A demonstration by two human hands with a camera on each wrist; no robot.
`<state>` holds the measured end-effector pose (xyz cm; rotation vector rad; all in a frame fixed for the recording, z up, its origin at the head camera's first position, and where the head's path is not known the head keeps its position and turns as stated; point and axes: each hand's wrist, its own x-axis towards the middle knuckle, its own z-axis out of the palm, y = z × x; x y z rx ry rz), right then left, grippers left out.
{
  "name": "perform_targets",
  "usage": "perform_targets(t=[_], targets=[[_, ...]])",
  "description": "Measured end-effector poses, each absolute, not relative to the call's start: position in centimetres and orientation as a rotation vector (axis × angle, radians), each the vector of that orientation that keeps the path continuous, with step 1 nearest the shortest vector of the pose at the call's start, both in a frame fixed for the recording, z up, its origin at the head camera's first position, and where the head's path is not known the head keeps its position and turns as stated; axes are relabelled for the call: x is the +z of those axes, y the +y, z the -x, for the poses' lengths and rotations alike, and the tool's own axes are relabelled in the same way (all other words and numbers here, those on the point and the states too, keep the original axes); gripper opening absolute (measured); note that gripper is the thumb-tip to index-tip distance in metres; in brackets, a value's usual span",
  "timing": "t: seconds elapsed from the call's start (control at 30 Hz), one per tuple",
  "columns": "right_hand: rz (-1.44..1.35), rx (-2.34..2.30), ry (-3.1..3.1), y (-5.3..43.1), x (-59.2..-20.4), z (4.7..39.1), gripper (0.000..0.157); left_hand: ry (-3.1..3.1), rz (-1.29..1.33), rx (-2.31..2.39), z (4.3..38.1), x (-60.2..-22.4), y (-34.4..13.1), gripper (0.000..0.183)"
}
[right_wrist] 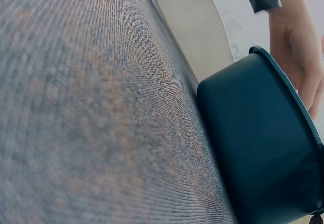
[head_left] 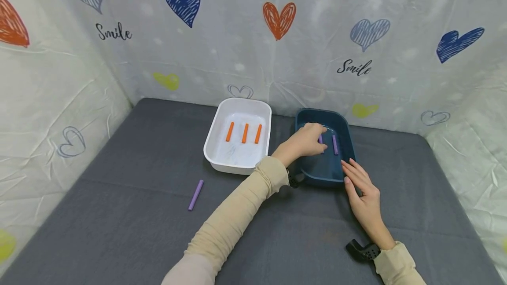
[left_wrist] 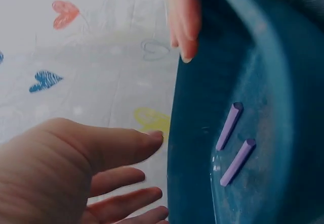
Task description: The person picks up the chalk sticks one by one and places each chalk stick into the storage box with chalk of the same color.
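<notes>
My left hand reaches over the dark blue plastic bin, fingers and thumb spread apart. In the left wrist view, nothing lies between the thumb and fingers of that hand. Two slim purple sticks lie side by side on the bin's floor, one beside the other; the left hand partly covers one of them in the head view. My right hand rests with extended fingers at the bin's right rim. The right wrist view shows the bin's outer wall, with the left hand beyond it.
Left of the bin stands a white tray with three orange sticks inside, the middle one among them. Another purple stick lies on the grey tablecloth in front. A white curtain printed with hearts hangs behind.
</notes>
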<state>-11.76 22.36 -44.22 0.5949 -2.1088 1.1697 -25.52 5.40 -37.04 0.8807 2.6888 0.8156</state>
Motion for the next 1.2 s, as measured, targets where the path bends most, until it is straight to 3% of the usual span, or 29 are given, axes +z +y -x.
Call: perform_targets(t=[0.83, 1.2], targets=[[-0.574, 1.173, -2.135, 22.4, -44.0, 11.6, 0.039, 2.715, -1.234, 0.706, 18.3, -36.0, -4.2, 0.059], [-0.575, 1.187, -2.125, 24.2, -47.3, 13.1, 0.041, 2.626, -1.267, 0.988, 15.3, -36.2, -10.3, 0.059]])
